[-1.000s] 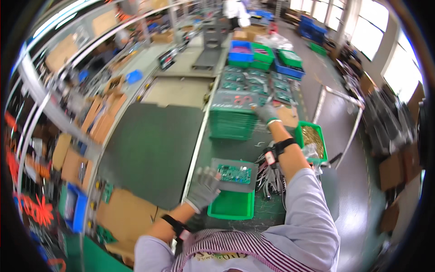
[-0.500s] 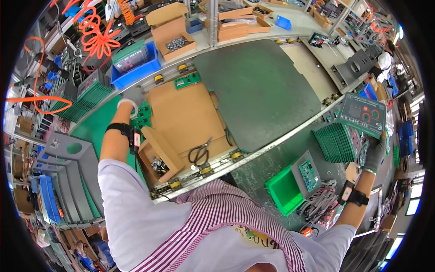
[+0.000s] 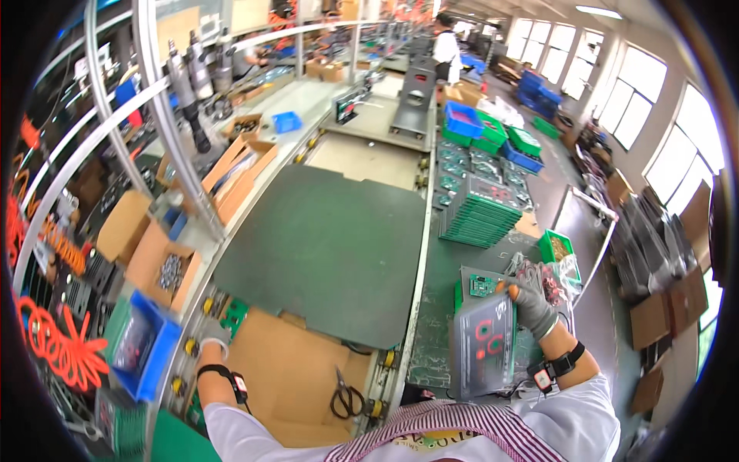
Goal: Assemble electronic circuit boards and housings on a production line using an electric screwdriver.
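My right hand (image 3: 533, 309), in a grey glove with bare fingertips, grips the upper edge of a dark grey control panel (image 3: 483, 350) with red rings on its face. The panel is held tilted over the right-hand bench, close to my body. Just beyond it, a green circuit board (image 3: 484, 286) shows on a grey plate. My left hand (image 3: 215, 343) is at the left edge of the cardboard sheet (image 3: 277, 373), near a green circuit board (image 3: 234, 314); its fingers are too blurred to read. Black-handled scissors (image 3: 347, 399) lie on the cardboard.
A stack of similar panels (image 3: 479, 214) stands farther along the right bench, beside rows of circuit boards (image 3: 450, 165). A dark green board (image 3: 331, 246) covers the middle of the line. At left are a blue bin (image 3: 158, 350) and a cardboard box (image 3: 165, 266) of small metal parts.
The view has swung right and up. My right hand has brought the panel from beside the stack nearer to my body. The left hand stays near the cardboard's left edge.
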Tool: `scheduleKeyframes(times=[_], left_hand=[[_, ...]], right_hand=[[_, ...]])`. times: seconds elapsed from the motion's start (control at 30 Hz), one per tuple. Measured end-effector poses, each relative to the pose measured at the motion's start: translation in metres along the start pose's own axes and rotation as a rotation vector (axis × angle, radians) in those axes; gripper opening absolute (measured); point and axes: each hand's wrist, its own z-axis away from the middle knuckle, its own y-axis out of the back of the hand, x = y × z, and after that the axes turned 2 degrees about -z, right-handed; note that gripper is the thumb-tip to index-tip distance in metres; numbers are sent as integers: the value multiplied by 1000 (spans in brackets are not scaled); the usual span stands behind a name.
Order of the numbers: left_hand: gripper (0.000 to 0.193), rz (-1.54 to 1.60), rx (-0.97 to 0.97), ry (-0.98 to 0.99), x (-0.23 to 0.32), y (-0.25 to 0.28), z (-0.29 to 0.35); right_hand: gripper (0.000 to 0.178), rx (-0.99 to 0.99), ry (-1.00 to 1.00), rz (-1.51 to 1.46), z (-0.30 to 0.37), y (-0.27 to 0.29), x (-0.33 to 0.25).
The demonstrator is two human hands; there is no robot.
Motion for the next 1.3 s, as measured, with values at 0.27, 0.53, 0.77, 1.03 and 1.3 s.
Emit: scheduleKeyframes(times=[0.27, 0.53, 0.77, 1.03, 1.3], left_hand=[[37, 105, 181, 72, -9, -42, -39], [35, 236, 208, 179, 5, -16, 26], [36, 480, 73, 54, 24, 41, 76], [38, 1245, -552, -665, 191, 100, 219], [46, 1564, -1110, -647, 344, 5, 331]], right_hand=[[47, 45, -111, -278, 17, -45, 32], [43, 113, -47, -206, 14, -46, 48], [36, 181, 18, -316, 17, -23, 56], [34, 159, 343, -50, -5, -34, 38], [27, 211, 136, -526, -1, 24, 41]])
